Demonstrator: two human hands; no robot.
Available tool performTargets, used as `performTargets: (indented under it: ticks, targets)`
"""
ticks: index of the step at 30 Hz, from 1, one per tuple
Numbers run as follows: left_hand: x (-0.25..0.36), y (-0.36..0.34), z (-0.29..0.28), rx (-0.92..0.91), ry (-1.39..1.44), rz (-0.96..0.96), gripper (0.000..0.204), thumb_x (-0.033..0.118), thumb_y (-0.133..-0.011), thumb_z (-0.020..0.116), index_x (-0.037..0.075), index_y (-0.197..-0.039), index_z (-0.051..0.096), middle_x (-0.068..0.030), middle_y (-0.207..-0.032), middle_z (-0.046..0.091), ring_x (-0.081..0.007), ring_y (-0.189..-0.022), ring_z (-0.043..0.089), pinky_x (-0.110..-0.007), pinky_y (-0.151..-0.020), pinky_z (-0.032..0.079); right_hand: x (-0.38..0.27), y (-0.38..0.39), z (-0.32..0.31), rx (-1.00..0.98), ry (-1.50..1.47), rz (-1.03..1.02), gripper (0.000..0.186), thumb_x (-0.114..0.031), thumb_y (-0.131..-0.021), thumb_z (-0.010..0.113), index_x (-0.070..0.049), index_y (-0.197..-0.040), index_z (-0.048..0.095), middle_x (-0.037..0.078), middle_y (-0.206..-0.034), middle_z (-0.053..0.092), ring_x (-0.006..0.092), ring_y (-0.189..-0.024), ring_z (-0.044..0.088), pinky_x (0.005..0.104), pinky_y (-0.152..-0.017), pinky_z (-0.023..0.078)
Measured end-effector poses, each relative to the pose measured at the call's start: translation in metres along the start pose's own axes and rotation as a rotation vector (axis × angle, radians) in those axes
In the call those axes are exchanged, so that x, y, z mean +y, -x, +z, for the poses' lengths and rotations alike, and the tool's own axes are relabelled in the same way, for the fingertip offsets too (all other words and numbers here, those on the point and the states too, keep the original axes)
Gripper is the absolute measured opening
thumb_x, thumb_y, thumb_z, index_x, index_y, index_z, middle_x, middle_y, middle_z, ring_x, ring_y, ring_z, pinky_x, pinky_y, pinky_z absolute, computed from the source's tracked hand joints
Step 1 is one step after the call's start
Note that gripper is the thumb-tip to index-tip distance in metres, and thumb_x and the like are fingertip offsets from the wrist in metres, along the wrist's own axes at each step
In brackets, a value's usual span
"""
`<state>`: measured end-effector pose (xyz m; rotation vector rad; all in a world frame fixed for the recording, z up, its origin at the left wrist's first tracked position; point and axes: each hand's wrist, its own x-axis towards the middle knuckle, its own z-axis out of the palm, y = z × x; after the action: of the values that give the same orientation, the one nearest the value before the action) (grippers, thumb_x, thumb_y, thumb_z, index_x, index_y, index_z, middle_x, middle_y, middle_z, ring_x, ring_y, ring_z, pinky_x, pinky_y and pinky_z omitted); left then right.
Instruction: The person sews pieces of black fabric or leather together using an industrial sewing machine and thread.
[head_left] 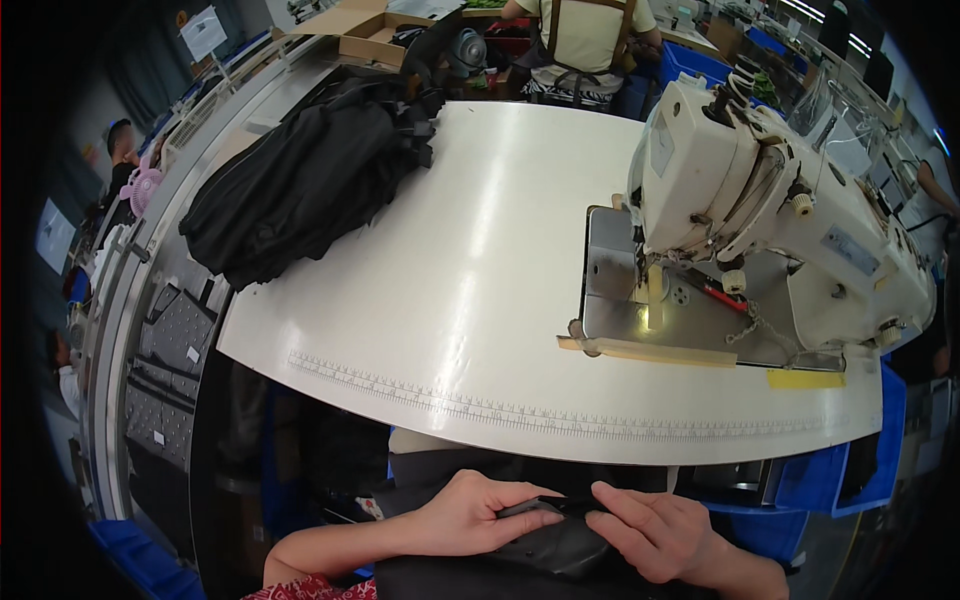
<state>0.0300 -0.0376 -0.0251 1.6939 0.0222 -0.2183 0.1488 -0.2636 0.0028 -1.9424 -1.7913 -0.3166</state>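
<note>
Below the table's front edge, over my lap, lies a piece of black fabric [555, 545]. My left hand [475, 512] pinches its upper edge between thumb and fingers. Close beside it, my right hand [655, 530] grips the same fabric, fingers bent over the edge. A short fold of the fabric stretches between both hands. Part of the fabric hides under my hands and runs out of the picture at the bottom. Beyond my hands stands a white sewing machine [700, 170] with a metal bed plate and a lit needle area.
A white table [480, 260] with a ruler strip along its front edge spreads ahead. A heap of black fabric pieces [310, 180] lies at its far left. Blue bins [840, 480] stand under the right side. A metal rail runs along the left. Another person [585, 40] sits beyond the table.
</note>
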Motion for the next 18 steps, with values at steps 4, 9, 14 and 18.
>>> performTargets:
  ticks: [4,9,14,18]
  targets:
    - [0.006,0.001,-0.004,-0.024,0.003,0.001,0.029,0.017,-0.093,0.069,0.010,-0.121,0.069,-0.0058,-0.086,0.075,0.0003,-0.068,0.060,-0.018,-0.063,0.049,-0.001,-0.001,0.002,0.030,-0.059,0.040,0.025,-0.007,-0.077,0.066,-0.006,-0.102,0.069,0.015,-0.110,0.070,0.0179,-0.080,0.071,0.0219,-0.061,0.055]
    - [0.012,-0.001,-0.005,-0.038,0.019,-0.023,0.030,0.015,-0.091,0.072,0.011,-0.120,0.070,-0.0062,-0.092,0.076,-0.0003,-0.077,0.064,-0.019,-0.071,0.052,-0.001,-0.003,-0.004,-0.006,-0.039,-0.019,0.023,-0.008,-0.079,0.066,-0.005,-0.103,0.069,0.015,-0.111,0.070,0.0190,-0.079,0.071,0.0227,-0.061,0.057]
    - [0.011,0.000,-0.004,0.004,0.012,0.009,0.027,0.011,-0.089,0.072,0.010,-0.116,0.072,-0.0091,-0.094,0.076,-0.0025,-0.082,0.066,-0.019,-0.077,0.053,-0.003,-0.006,-0.006,-0.017,-0.069,-0.038,0.023,-0.008,-0.079,0.067,-0.005,-0.102,0.069,0.016,-0.111,0.069,0.0202,-0.082,0.071,0.0241,-0.064,0.058]
    - [0.006,-0.002,-0.001,0.049,0.071,0.016,0.032,0.007,-0.084,0.076,0.010,-0.115,0.074,-0.0070,-0.074,0.072,0.0006,-0.063,0.057,-0.019,-0.059,0.046,-0.003,-0.007,-0.004,-0.015,-0.043,-0.031,0.022,-0.008,-0.080,0.068,-0.008,-0.101,0.069,0.015,-0.110,0.069,0.0202,-0.083,0.071,0.0238,-0.065,0.058]
